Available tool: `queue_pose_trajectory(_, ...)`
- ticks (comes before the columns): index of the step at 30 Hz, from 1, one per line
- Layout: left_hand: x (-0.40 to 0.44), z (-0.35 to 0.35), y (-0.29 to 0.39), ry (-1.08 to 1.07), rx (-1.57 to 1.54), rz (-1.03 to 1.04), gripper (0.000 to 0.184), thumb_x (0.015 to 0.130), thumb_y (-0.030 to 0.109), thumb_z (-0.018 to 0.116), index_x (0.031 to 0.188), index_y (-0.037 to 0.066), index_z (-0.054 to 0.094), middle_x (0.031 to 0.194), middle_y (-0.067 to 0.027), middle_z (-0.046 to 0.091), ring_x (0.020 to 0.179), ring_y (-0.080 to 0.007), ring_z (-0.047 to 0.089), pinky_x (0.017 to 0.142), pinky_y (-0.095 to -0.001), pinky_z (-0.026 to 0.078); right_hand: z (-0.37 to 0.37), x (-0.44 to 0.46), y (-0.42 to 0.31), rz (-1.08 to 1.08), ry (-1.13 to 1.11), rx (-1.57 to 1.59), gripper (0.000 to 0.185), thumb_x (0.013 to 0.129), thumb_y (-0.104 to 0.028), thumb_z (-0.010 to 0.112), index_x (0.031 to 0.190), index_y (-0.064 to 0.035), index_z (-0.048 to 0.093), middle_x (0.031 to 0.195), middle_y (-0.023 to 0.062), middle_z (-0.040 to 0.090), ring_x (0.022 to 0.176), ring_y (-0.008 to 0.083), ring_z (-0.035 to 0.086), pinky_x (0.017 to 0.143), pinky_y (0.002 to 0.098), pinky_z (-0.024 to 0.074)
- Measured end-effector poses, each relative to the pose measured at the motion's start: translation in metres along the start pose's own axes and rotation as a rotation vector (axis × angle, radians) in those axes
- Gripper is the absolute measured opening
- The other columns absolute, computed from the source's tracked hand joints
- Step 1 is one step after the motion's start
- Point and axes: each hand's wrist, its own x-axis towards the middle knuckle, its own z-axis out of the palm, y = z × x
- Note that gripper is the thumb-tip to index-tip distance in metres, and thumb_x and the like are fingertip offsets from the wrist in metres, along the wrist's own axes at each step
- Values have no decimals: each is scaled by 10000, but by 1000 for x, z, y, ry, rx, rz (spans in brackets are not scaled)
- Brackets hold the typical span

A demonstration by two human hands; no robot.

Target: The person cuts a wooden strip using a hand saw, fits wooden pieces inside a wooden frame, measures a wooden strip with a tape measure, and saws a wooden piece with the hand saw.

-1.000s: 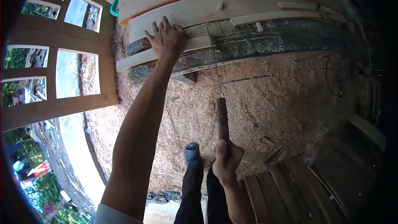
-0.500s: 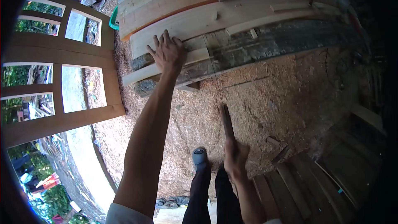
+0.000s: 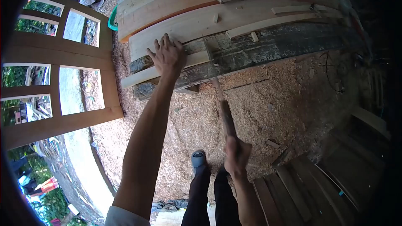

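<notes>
Shaving-strewn ground (image 3: 197, 117) spreads before the dark, worn surface (image 3: 289, 44), and a wooden frame (image 3: 75, 56) with openings is beyond its left edge. Along the far edge of the surface lies a wide pale board (image 3: 192, 21). Near the left edge, a narrow strip (image 3: 197, 60) rests on the surface and juts past this edge. One saw (image 3: 228, 119) crosses the front edge, its blade by the strip's right end. The right hand (image 3: 238, 152) is closed around the saw's handle; the left hand (image 3: 168, 56) lies upon the strip, with its fingers apart. One small block (image 3: 255, 37) lies near the far edge.
</notes>
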Motion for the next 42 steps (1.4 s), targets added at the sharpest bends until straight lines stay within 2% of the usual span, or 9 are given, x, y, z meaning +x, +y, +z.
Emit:
queue_pose_trajectory(5,-1,-2,-5,-11,18,-3,553,927,338,337,1376,27,424,1409,-149,460,1381,-322,312,1144,-565,78,35,77,-24,21,-115,-216,597,928,-537,518,558,-77,437,486,-57,373,450,48,362,422,275,265)
queue_pose_trajectory(7,-2,-3,1,-44,5,-10,552,928,337,337,1378,29,420,1408,-149,461,1382,-324,311,1145,-564,73,14,32,-7,118,-55,-176,615,920,-551,520,551,-69,423,485,-61,372,450,46,363,420,276,263)
queue_pose_trajectory(9,0,-4,1,-31,17,-7,558,930,337,333,1390,31,407,1410,-142,462,1388,-321,300,1145,-560,65,8,-30,4,-8,184,-279,624,912,-560,524,544,-70,407,481,-66,360,450,42,358,413,281,254)
queue_pose_trajectory(15,4,-1,-2,-42,51,-18,569,934,370,338,1405,55,385,1445,-122,424,1408,-296,267,1150,-558,77,43,78,-14,-4,-57,-184,597,942,-505,503,536,-83,386,477,-66,339,443,39,342,407,279,247)
queue_pose_trajectory(21,-2,-2,-2,-49,47,-25,558,935,356,338,1399,50,391,1448,-116,421,1410,-298,260,1149,-562,68,0,-11,-8,-62,-4,-122,584,933,-506,528,577,-46,477,502,-42,417,456,45,391,412,260,269)
queue_pose_trajectory(24,-1,15,-9,7,75,36,553,934,334,330,1396,35,390,1449,-120,416,1412,-306,250,1150,-559,55,26,36,3,81,-10,-141,588,936,-513,518,561,-64,458,502,-54,391,457,45,374,419,267,260)
queue_pose_trajectory(31,-2,-9,2,-45,2,-18,552,932,305,334,1407,27,381,1447,-125,416,1407,-327,250,1153,-549,48,49,98,-17,-156,-57,-226,526,972,-405,506,574,-64,451,508,-41,367,466,51,343,438,291,253)
queue_pose_trajectory(37,-9,-6,-5,-7,-43,45,551,921,308,356,1391,27,415,1410,-142,453,1394,-330,273,1155,-542,61,48,73,-18,83,-86,-165,488,973,-385,515,611,-62,466,526,-35,403,466,54,378,442,265,291)
queue_pose_trajectory(42,-1,-6,1,30,-61,-10,524,922,298,363,1361,24,448,1401,-139,461,1386,-332,291,1149,-547,91,50,95,23,-118,-22,-157,444,967,-295,530,636,2,535,481,-22,398,461,51,374,429,291,272)
